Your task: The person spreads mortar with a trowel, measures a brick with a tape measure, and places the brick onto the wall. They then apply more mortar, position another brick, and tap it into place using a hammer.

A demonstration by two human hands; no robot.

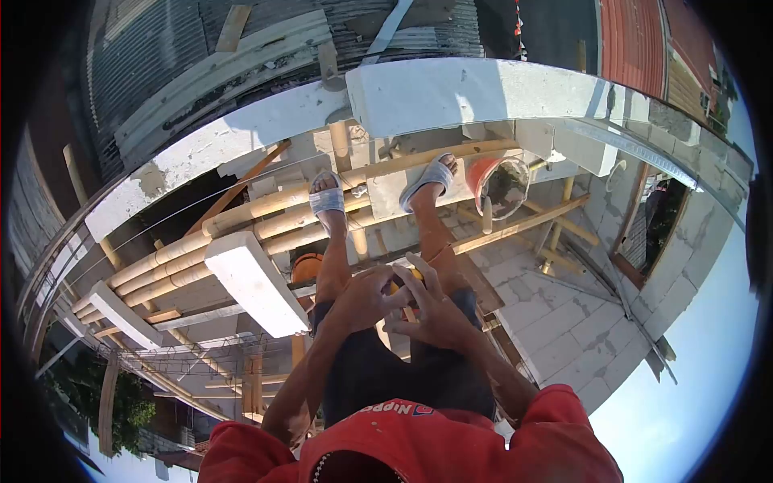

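Two hands [366,299] close together above the legs [332,276], fingers [427,279] bent, any grip unclear.

Yellow/dark item [396,286], mostly hidden, shows btwn L hand [366,300] & R hand [436,312].

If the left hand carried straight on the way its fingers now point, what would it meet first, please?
Most likely the right hand, whose fingers and thumb lie just across from the left hand. Whether they already touch is hard to tell from this one view.
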